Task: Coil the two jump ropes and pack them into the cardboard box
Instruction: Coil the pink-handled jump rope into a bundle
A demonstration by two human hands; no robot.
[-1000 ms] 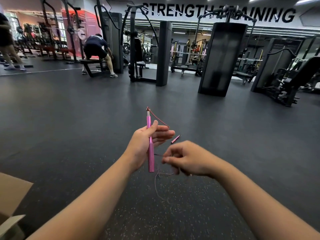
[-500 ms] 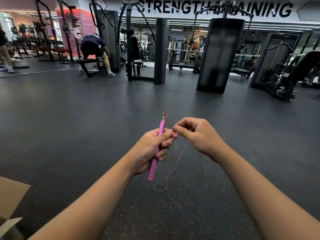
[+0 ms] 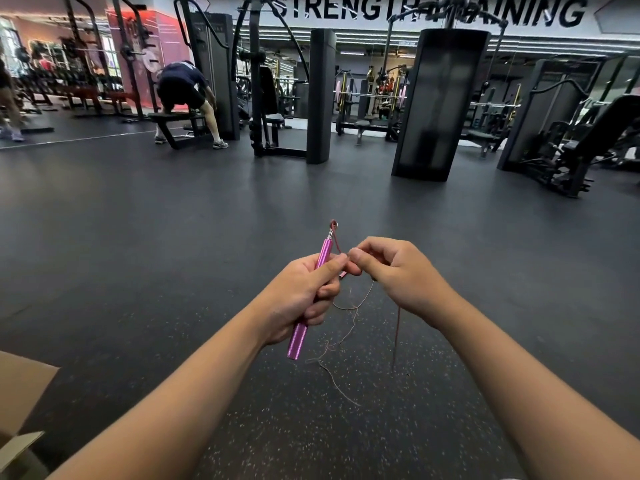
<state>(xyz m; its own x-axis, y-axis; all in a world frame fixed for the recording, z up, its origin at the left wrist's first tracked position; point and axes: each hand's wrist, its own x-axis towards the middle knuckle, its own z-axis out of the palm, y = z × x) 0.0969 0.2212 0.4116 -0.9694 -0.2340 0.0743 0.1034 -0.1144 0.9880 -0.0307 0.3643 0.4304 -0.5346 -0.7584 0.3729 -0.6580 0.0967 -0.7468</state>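
The handle of the jump rope looked like pink metal with a soft shine, finely ribbed near its lower end, and it carried a small silver metal fitting at the top. The cord was a very thin reddish wire that looked smooth and a little stiff. The floor was dark matt rubber with pale speckles and a slightly grainy surface, and the box at the left edge was plain brown matt cardboard.

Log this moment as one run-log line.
left hand: grips pink handle | right hand: pinches cord | cardboard box: lower left
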